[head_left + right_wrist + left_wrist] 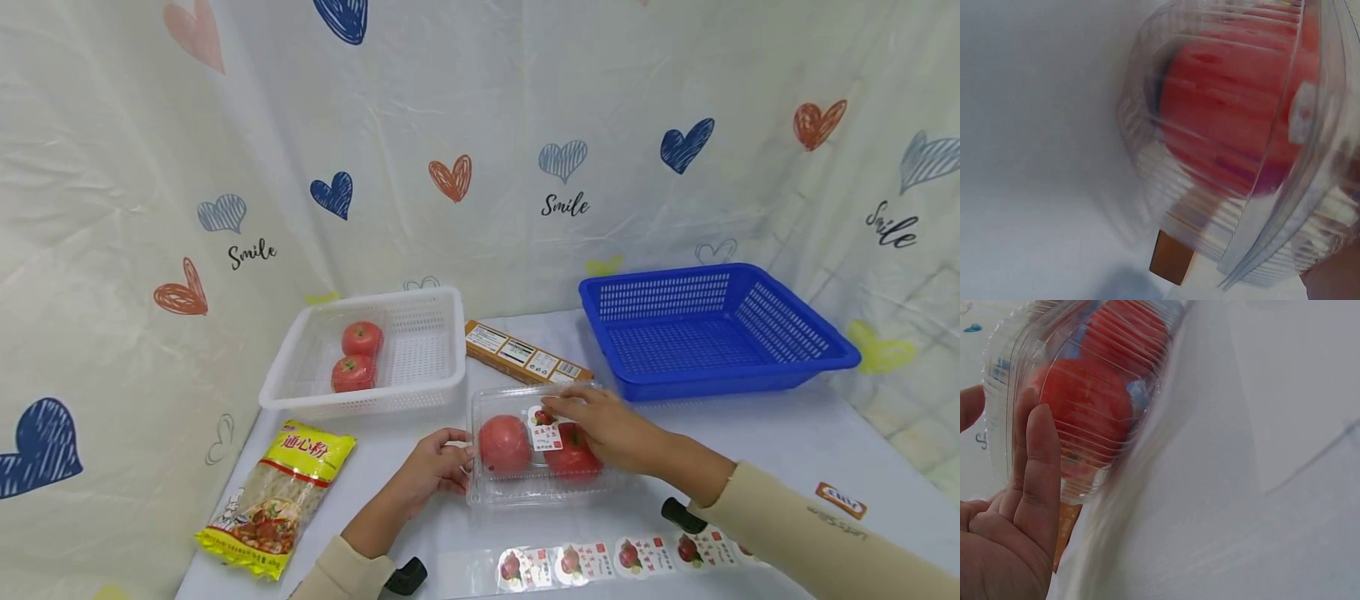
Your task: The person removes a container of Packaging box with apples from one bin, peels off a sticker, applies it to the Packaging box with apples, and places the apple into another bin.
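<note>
Box (525, 490) sits at four o'clock from the white basket (420, 397); left grip (435, 467) pinches its rim, right grip (609, 423) touches the label (547, 438), fingers extended; uneven pressing could crease it.

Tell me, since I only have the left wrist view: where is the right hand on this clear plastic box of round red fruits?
Observer: The right hand is over the clear plastic box's lid, fingertips at the upper part of a white label with a red fruit picture.
Operator: Are there more labels like that?
Observer: Yes, a translucent strip of white printed labels lies on the white-covered table, on the person's side of the box.
Operator: Any fruit besides these?
Observer: Two more round red fruits are in the white perforated plastic basket.
</note>
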`<state>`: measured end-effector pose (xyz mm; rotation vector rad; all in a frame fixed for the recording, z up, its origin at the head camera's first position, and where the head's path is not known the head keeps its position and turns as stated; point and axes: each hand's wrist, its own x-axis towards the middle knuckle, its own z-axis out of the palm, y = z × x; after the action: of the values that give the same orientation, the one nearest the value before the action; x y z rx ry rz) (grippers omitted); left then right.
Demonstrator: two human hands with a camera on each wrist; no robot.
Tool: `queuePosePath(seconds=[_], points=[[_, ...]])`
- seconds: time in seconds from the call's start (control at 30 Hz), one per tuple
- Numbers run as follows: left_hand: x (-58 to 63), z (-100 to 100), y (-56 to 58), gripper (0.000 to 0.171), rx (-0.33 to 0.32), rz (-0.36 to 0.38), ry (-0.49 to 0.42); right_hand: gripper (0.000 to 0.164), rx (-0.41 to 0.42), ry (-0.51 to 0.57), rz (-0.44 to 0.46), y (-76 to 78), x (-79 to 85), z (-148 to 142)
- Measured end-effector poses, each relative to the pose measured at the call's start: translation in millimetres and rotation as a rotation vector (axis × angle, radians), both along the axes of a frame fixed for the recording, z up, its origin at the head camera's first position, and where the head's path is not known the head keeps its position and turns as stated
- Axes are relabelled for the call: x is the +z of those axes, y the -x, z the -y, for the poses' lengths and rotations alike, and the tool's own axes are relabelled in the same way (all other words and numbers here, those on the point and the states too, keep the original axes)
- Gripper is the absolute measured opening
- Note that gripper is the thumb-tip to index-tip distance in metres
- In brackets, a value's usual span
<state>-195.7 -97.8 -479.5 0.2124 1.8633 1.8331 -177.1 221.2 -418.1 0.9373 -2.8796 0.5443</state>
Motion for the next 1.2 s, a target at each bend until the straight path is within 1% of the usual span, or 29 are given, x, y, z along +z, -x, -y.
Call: queuePosePath(seconds=[0.07,0.13,0.27,0.33,0.5,0.6,0.67,0.77,0.83,0.9,0.97,1.07,1.13,1.2], points=[[-1.3,0.4,0.2,0.046,-0.003,-0.005,-0.016,0.050,0.021,0.006,0.003,-0.9,0.1,1.1],[-1.9,0.7,0.3,0.045,-0.007,-0.008,-0.030,0.051,0.036,0.015,0.024,-3.3,0.7,0.9],[-1.7,0.7,-0.2,0.046,-0.011,-0.013,-0.034,0.053,0.077,0.024,0.060,-10.4,2.2,-1.6],[-1.1,0.7,-0.5,0.046,-0.010,-0.011,-0.033,0.052,0.106,0.032,0.064,-14.0,2.8,-3.0],[0.1,0.7,-0.9,0.047,-0.011,-0.008,-0.032,0.052,0.145,0.047,0.054,-23.6,0.0,-7.4],[0.8,0.6,-1.1,0.047,-0.013,-0.007,-0.029,0.055,0.151,0.067,0.037,-29.3,-2.6,-11.2],[1.4,0.4,-1.5,0.047,-0.013,-0.006,-0.027,0.053,0.151,0.086,0.028,-32.1,-3.5,-13.8],[1.0,0.3,-0.6,0.047,-0.016,-0.009,-0.021,0.053,0.138,0.112,0.029,-34.6,-3.0,-17.2],[0.3,1.1,0.6,0.048,-0.029,-0.011,-0.019,0.050,0.126,0.135,0.027,-35.5,-2.3,-18.9],[-0.2,3.3,2.7,0.049,-0.058,-0.016,-0.010,0.049,0.109,0.164,0.021,-37.2,-1.9,-20.4],[0.5,6.7,5.7,0.051,-0.096,-0.006,0.001,0.049,0.090,0.198,0.012,-39.5,-1.7,-23.0],[4.3,12.1,12.5,0.056,-0.144,-0.008,0.042,0.048,0.053,0.254,-0.036,-44.3,-3.2,-30.0],[7.8,14.0,19.7,0.059,-0.150,-0.012,0.074,0.045,0.011,0.289,-0.091,-47.7,-6.1,-36.7],[11.5,14.3,28.1,0.060,-0.147,-0.029,0.102,0.040,-0.062,0.314,-0.138,-51.8,-10.8,-44.0]])
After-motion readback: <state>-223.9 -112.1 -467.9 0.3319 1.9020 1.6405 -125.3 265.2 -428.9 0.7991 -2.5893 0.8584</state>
